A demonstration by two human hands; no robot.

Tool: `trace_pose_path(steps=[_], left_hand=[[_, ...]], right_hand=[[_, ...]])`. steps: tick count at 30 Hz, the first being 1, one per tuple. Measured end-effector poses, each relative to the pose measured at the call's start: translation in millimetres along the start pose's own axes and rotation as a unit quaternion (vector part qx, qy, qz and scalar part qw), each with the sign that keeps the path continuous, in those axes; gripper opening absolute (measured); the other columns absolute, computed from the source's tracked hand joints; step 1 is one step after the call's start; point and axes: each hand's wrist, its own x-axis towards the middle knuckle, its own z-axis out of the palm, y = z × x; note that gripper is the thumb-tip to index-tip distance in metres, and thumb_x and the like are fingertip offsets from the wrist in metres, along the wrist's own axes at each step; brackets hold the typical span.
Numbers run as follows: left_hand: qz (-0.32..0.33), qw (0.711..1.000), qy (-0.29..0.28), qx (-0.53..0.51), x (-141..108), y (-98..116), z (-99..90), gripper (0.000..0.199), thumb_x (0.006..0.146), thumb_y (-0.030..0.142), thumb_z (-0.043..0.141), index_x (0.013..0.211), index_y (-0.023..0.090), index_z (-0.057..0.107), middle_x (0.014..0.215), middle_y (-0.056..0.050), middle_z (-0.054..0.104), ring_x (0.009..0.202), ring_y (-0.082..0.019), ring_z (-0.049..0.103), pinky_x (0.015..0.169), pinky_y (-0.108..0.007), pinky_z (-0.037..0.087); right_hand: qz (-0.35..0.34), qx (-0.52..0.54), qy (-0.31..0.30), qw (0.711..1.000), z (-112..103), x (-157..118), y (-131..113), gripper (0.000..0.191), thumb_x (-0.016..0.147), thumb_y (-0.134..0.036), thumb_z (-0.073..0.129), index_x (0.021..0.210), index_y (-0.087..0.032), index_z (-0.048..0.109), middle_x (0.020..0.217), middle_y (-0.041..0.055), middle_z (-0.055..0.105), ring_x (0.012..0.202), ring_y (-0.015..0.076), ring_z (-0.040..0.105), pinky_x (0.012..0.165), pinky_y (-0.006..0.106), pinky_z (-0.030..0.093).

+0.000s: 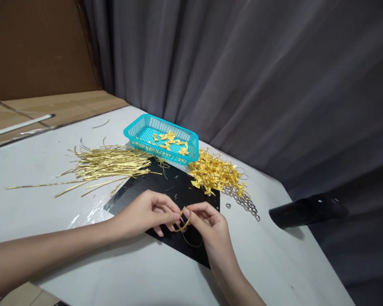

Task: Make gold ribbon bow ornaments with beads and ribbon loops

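Roughly: 1 bundle gold strips (108, 165), loose, unworked, on white table (41, 199); clear plastic film (86, 221) at its near edge. Black mat (178, 191) beyond L hand (145, 212). Teal plastic basket (137, 129) w/ a few gold bows (167, 142). Looped gold strip (182, 222) over mat, pinched by fingers (177, 217) of L hand & R hand (207, 225), nearly closed on it. Larger heap of gold bows (213, 174), then silver beads (241, 202) in a row. Done: bows in heap & basket. Left: strip bundle, approx. as many pieces again.
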Motion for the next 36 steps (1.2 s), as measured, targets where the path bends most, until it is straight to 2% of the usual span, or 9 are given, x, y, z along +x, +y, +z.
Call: trace_pose_path(steps=[4,10,15,21,30,36], left_hand=[[-0.002,1.000,0.000,0.002,0.3,0.2,0.6,0.030,0.075,0.044,0.071,0.083,0.015,0.070,0.079,-0.006,0.075,0.071,-0.018,0.069,0.052,-0.020,0.051],[-0.002,1.000,0.003,-0.002,0.2,0.6,1.0,0.029,0.076,0.042,0.071,0.083,0.014,0.070,0.077,-0.005,0.074,0.070,-0.017,0.068,0.050,-0.018,0.050],[0.003,1.000,-0.003,-0.004,-0.1,-0.2,0.6,0.028,0.077,0.041,0.070,0.088,0.015,0.070,0.078,-0.005,0.074,0.070,-0.016,0.069,0.050,-0.018,0.051],[0.006,1.000,-0.002,-0.003,-0.6,-0.9,1.1,0.025,0.078,0.039,0.069,0.085,0.015,0.069,0.078,-0.004,0.074,0.069,-0.015,0.068,0.048,-0.016,0.050],[-0.010,1.000,0.005,-0.013,-1.5,0.7,3.0,0.025,0.079,0.039,0.069,0.084,0.014,0.068,0.074,-0.003,0.073,0.066,-0.014,0.069,0.047,-0.014,0.048],[-0.006,1.000,0.002,-0.009,-2.0,-1.5,3.5,0.027,0.077,0.040,0.070,0.084,0.014,0.068,0.076,-0.004,0.073,0.068,-0.016,0.069,0.047,-0.016,0.049]], right_hand=[[-0.008,-0.022,-0.001,1.000,-0.6,0.3,-1.1,0.025,0.064,-0.035,0.084,0.073,-0.017,0.069,0.070,0.0006,0.068,0.063,0.0143,0.062,0.057,0.024,0.052],[-0.029,-0.032,-0.004,0.999,-1.8,2.7,-4.3,0.025,0.064,-0.037,0.083,0.072,-0.017,0.068,0.068,0.0002,0.069,0.056,0.0128,0.061,0.054,0.023,0.052],[-0.026,-0.039,-0.008,0.999,-3.4,4.2,-1.2,0.025,0.065,-0.036,0.083,0.072,-0.017,0.068,0.070,0.0004,0.069,0.058,0.0132,0.062,0.055,0.024,0.052],[-0.034,-0.023,-0.012,0.999,-4.4,5.0,6.9,0.023,0.066,-0.034,0.083,0.073,-0.017,0.069,0.066,-0.0002,0.069,0.057,0.0128,0.063,0.054,0.022,0.052],[-0.027,0.015,-0.007,1.000,-4.5,4.2,7.8,0.021,0.066,-0.031,0.084,0.073,-0.017,0.069,0.067,0.0005,0.071,0.056,0.0111,0.063,0.053,0.019,0.051],[-0.053,0.008,-0.004,0.999,-2.3,2.9,3.6,0.017,0.065,-0.027,0.084,0.069,-0.018,0.069,0.067,0.0001,0.070,0.060,0.0114,0.063,0.055,0.018,0.052]])
